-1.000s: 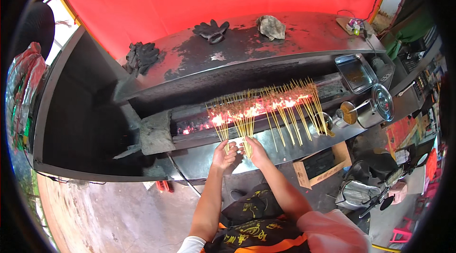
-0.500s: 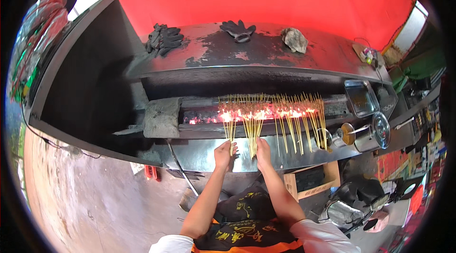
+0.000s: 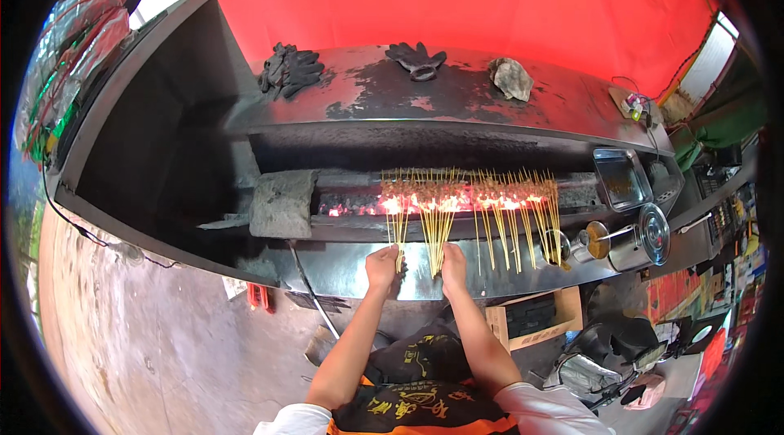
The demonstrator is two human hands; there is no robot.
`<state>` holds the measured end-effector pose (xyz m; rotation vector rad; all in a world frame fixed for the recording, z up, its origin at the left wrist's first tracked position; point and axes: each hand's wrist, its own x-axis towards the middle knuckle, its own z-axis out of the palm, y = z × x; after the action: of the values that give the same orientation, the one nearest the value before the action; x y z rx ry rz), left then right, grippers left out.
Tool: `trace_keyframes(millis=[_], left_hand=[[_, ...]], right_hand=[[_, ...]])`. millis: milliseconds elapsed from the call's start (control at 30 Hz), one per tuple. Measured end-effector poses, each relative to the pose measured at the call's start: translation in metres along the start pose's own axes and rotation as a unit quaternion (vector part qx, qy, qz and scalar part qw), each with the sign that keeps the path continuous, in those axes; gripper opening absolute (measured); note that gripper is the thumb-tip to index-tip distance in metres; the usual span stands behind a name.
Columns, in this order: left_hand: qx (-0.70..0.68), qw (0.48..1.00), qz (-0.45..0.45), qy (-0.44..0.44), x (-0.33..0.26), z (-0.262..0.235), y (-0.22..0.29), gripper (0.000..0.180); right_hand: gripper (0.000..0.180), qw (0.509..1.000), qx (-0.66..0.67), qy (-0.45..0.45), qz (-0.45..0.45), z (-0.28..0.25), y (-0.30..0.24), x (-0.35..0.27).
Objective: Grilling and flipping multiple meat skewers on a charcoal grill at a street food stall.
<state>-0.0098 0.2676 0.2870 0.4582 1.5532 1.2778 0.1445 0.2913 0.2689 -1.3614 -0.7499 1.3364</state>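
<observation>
Many thin meat skewers lie in a row across the long charcoal grill, their meat ends over glowing coals and their bare sticks pointing toward me. My left hand is closed at the stick ends of the leftmost bunch. My right hand is closed at the right side of the middle bunch's stick ends. Both hands' fingertips are partly hidden. Further right, more skewers rest on the grill with no hand on them.
A stone block sits at the coals' left end. Dark gloves and a rock lie on the back ledge. At right stand a metal tray, a cup of brown sauce and a lidded pot. A cardboard box is below.
The whole view has shifted down slightly. Both hands stay at the same bunches of skewers, and the skewers keep their places on the grill.
</observation>
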Motion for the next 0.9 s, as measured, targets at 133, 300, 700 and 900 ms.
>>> trace_keyframes(millis=[133,300,700,900], left_hand=[[-0.005,1.000,-0.015,-0.023,0.000,-0.002,0.001,0.027],[0.007,0.998,-0.037,-0.058,-0.011,-0.012,0.001,0.032],[0.036,0.983,-0.118,-0.134,-0.055,-0.049,-0.014,0.038],[0.108,0.968,-0.151,-0.167,-0.090,-0.117,-0.034,0.037]], right_hand=[[0.025,0.999,0.031,-0.006,0.028,-0.006,0.007,0.006],[0.018,0.998,0.049,0.034,0.031,-0.006,0.018,0.015],[0.015,0.951,0.282,-0.036,0.121,0.001,0.018,0.026],[0.010,0.981,0.178,0.026,0.078,-0.003,0.011,0.017]])
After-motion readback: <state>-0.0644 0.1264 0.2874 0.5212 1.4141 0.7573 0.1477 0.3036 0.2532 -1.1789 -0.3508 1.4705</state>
